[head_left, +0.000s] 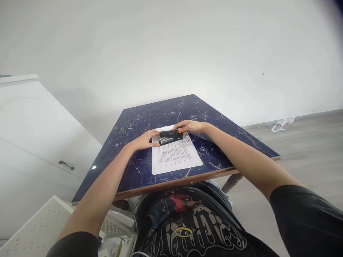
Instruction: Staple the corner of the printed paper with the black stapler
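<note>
A black stapler (171,134) with an orange part lies on its side over the printed papers (177,157). My left hand (147,140) grips the stapler's left end, thumb toward me and fingers on the far side. At the other end, my right hand (189,126) holds the stapler near the orange part, its fingers curled over it. Both hands rest low over the sheets, which lie flat on the dark blue marbled table (139,167). Parts of the fingertips are hidden behind the stapler.
On the left stands a white cabinet (40,125) with a dark handle (66,165). A white perforated rack (48,225) sits below the table's left side. A clear plastic item (281,124) lies on the floor by the wall at right.
</note>
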